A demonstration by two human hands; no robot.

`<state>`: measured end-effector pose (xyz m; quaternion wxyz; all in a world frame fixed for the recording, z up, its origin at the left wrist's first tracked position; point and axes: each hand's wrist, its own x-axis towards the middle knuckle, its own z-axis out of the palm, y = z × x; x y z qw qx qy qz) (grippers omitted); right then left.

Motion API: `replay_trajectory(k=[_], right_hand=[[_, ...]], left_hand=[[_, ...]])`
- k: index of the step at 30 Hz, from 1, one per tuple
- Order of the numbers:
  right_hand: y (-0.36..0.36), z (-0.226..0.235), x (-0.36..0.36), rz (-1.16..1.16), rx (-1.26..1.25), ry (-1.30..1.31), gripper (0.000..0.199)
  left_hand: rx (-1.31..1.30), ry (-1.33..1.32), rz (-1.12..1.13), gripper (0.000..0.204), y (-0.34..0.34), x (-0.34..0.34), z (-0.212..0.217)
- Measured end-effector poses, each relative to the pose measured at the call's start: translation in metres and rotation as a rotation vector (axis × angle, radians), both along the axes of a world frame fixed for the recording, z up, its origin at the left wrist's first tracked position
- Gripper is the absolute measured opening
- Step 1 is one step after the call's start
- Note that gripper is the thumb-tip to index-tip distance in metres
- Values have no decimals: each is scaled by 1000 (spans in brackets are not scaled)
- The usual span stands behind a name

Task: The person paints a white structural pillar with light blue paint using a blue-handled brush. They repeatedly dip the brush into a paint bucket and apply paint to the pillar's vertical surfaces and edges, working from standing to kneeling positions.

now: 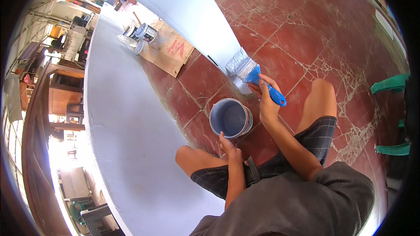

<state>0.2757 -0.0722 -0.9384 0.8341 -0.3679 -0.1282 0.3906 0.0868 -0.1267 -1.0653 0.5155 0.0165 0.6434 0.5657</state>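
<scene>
My right hand [267, 100] is closed round the blue handle of a wide paintbrush [252, 75]. Pale paint coats the bristles, which lie against the end of a light-blue wall [205, 22], low down by the floor. In front of my knees a paint bucket [232, 116] stands on the floor, with some bluish-grey paint coating its inside. At its near rim my left hand [229, 146] grips the edge, one finger or thumb showing at the rim. The other fingers are mostly hidden.
A second pale-blue low wall [127, 118] runs along my left. Beyond the bucket, a paint-stained cardboard sheet [170, 54] carries several paint containers, among them a blue-topped tin [146, 32]. The floor has cracked red tiles [280, 26]. Green plastic legs [391, 84] stand at the right.
</scene>
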Motion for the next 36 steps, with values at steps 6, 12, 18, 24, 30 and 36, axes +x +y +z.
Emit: replay_trajectory(k=[6,12,18,24,30,36], right_hand=[[-2,-59,-7,18,-240,130,25],[0,-53,7,36,-408,59,24],[4,74,22,86,-82,-41,26],[4,187,30,35,268,-96,30],[4,239,30,54,425,-154,33],[4,106,17,-9,158,-60,21]], left_hand=[[-79,69,39,49,1,7,14],[-73,134,28,51,7,21,36],[-25,235,133,49,12,13,1],[-56,355,158,47,12,17,11],[37,286,177,47,16,18,9],[46,268,169,51,20,-1,-12]])
